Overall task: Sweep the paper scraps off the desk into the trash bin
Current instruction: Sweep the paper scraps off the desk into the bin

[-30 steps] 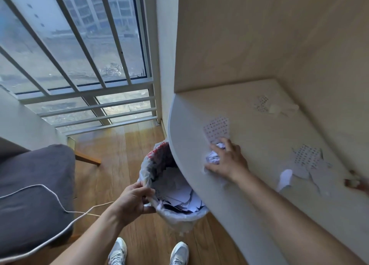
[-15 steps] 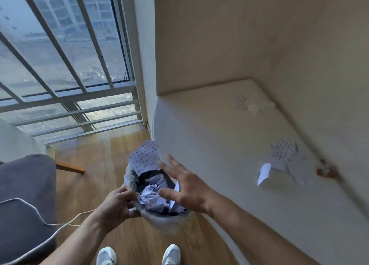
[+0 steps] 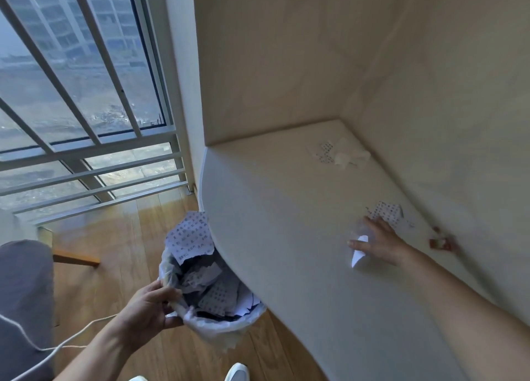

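scraps (image 3: 385, 212) = thin torn paper, v light, floppy, prob slide easy on the smooth desk (image 3: 286, 208) but can flutter or curl under a palm. best handled w/ a flat hand behind the pile, dragging toward the rounded edge, not by pinching.

r hand (image 3: 378, 241) lies on the desk w/ fingers spread, flat on the near pile by the wall; a white folded bit (image 3: 358, 254) pokes out under the thumb. 2nd pile (image 3: 339, 154) sits further back near the corner, untouched. small reddish thing (image 3: 441, 241) by the wall, can't tell what.

l hand (image 3: 149, 309) pinches the rim of the bin (image 3: 229, 320) w/ its liner, held just under the desk edge. bin already has lots of torn paper; one printed sheet (image 3: 190, 235) stands up at the far rim, could tip out.
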The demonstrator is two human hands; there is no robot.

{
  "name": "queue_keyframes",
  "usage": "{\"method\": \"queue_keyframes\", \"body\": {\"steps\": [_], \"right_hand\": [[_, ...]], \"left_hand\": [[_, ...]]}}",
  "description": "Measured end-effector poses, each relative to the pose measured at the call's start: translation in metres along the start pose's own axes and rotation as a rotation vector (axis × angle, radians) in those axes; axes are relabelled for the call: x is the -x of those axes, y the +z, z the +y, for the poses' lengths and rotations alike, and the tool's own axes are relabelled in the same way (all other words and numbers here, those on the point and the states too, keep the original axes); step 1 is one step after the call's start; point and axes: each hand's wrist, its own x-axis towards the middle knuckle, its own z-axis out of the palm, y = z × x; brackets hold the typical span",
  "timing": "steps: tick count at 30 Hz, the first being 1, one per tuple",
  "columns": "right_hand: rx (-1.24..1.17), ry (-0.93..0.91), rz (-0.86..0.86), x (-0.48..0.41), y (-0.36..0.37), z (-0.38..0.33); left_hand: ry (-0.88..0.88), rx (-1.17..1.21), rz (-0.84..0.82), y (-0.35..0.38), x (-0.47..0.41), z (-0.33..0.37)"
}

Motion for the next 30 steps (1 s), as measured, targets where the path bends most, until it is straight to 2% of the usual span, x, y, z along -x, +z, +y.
{"method": "queue_keyframes", "body": {"steps": [4, 8, 11, 16, 24, 30], "right_hand": [[0.027, 0.041, 0.059, 0.005, 0.034, -0.004], [0.086, -0.031, 0.206, 0.015, 0.066, -0.044], [0.091, -0.081, 0.246, 0.024, 0.092, -0.084], [0.074, -0.304, 0.246, 0.050, 0.133, -0.151], [0.129, -0.547, 0.179, 0.093, 0.163, -0.228], [0.132, -0.535, 0.166, 0.099, 0.156, -0.260]], "left_hand": [[-0.005, -0.005, -0.006, 0.000, 0.000, 0.001], [-0.014, -0.004, -0.011, 0.002, 0.002, 0.001], [-0.018, -0.002, -0.015, 0.001, 0.002, 0.002], [-0.021, -0.001, -0.006, 0.000, 0.002, 0.002], [-0.026, 0.007, -0.015, -0.002, 0.002, 0.002], [-0.021, -0.011, -0.003, -0.010, 0.004, 0.007]]}}
